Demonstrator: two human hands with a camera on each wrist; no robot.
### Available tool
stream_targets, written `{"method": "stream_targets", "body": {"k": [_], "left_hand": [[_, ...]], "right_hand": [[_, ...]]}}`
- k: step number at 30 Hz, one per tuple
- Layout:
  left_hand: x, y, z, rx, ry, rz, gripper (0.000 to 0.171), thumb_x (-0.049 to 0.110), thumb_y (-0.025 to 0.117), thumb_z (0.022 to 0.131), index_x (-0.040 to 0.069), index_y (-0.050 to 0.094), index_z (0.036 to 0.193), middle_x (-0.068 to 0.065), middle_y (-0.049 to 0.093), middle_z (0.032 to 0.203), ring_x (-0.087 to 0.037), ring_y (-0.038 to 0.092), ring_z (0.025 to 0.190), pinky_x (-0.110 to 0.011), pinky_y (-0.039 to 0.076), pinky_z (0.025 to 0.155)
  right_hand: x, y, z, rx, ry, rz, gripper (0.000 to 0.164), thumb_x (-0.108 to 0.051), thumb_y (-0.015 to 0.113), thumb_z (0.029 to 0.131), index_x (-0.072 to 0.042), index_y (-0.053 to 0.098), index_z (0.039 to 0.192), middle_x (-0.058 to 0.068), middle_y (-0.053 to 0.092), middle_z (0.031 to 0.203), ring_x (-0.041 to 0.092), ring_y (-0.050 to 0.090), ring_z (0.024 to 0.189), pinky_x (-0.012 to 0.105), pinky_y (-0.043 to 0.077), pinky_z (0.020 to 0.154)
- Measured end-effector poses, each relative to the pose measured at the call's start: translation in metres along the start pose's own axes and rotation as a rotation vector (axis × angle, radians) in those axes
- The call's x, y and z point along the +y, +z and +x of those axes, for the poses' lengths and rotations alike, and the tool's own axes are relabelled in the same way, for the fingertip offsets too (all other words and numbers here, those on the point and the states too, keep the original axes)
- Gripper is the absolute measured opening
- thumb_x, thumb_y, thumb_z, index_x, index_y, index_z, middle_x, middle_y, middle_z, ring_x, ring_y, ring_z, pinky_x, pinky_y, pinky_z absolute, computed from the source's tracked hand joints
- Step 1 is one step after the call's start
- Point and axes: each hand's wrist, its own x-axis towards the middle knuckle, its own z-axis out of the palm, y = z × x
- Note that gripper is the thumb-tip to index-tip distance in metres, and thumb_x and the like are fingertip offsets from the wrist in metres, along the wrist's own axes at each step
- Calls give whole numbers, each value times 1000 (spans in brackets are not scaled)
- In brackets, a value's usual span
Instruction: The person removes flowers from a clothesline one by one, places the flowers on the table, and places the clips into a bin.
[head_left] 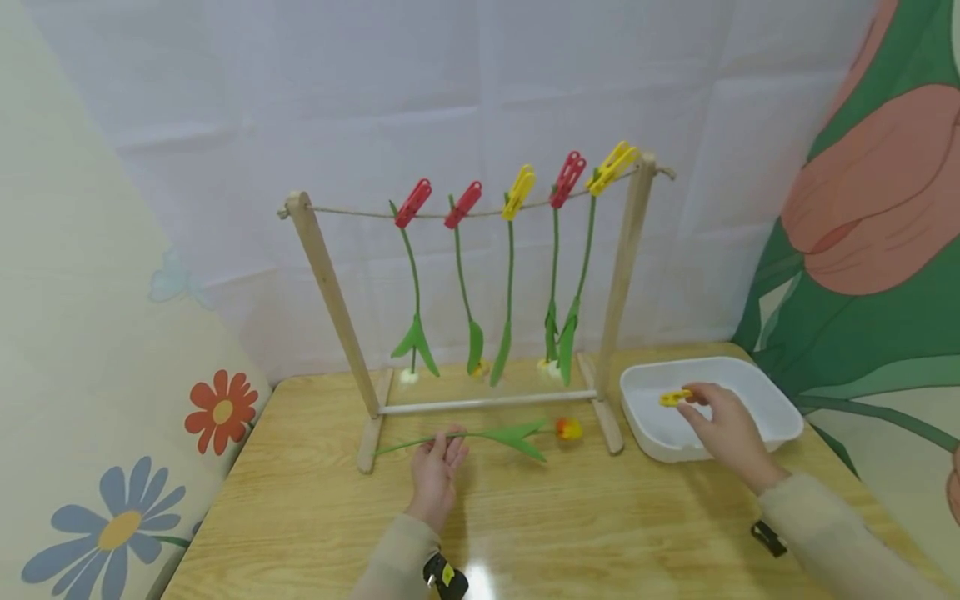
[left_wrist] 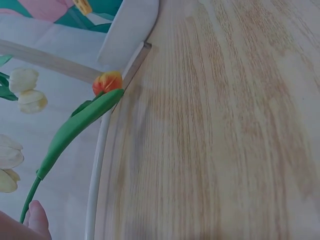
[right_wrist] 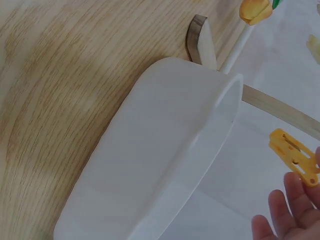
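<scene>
My left hand (head_left: 433, 483) pinches the green stem of an artificial tulip (head_left: 517, 436) in front of the wooden rack. The tulip lies sideways, its red-and-yellow bloom (left_wrist: 108, 83) pointing right, toward the basin. Over the white basin (head_left: 654, 447), my right hand (head_left: 726, 429) pinches a yellow clothespin (head_left: 675, 398) between thumb and forefinger. In the right wrist view the clothespin (right_wrist: 290, 156) sticks out past the fingertips, with the other fingers (right_wrist: 282, 207) spread below it. Only a fingertip of the left hand (left_wrist: 38, 220) shows in the left wrist view.
Behind the hands stands a wooden rack (head_left: 330, 304) with a rope (head_left: 356, 213). Several tulips hang head down from it by red clothespins (head_left: 412, 203) and yellow clothespins (head_left: 518, 193). A white bar (head_left: 487, 402) joins its feet. Fabric (head_left: 375, 75) hangs behind the wooden table (head_left: 555, 517).
</scene>
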Motion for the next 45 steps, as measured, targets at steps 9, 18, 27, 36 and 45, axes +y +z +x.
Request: {"method": "stream_targets", "body": {"k": [9,18,27,36,45], "left_hand": [[-5,2,4,-17,-4,-5,29,7,34,106,-15,34,124,0,67,94,-13,66,100,-34,51,96],[-7,5,4,-29,-12,-18,33,8,34,106,-18,32,126,2,67,90,-15,66,103,-33,51,95],[-10,6,4,-38,-17,-41,29,7,34,106,-17,34,123,0,68,91,-7,67,90,-24,56,84],[-26,1,13,-79,48,-69,29,11,42,105,-15,40,117,-12,68,100,-19,67,101,-29,56,86],[-17,7,6,-37,-6,-15,26,8,36,106,-15,39,117,-8,67,100,-14,67,93,-24,56,82]], "right_hand": [[6,6,15,-132,-68,-108,26,0,65,88,19,58,104,32,61,97,48,58,92,60,48,80],[13,8,29,-304,-53,-190,24,-5,67,87,13,62,102,21,64,90,39,60,87,55,51,77],[14,10,38,-430,-135,-225,23,-6,70,86,10,65,102,13,65,86,30,61,80,47,52,70],[20,14,45,-518,-126,-238,22,-4,69,86,10,66,103,9,64,82,23,58,75,41,51,65],[32,21,48,-549,-136,-197,23,-5,71,85,10,67,102,8,65,82,18,57,73,36,50,66]]}}
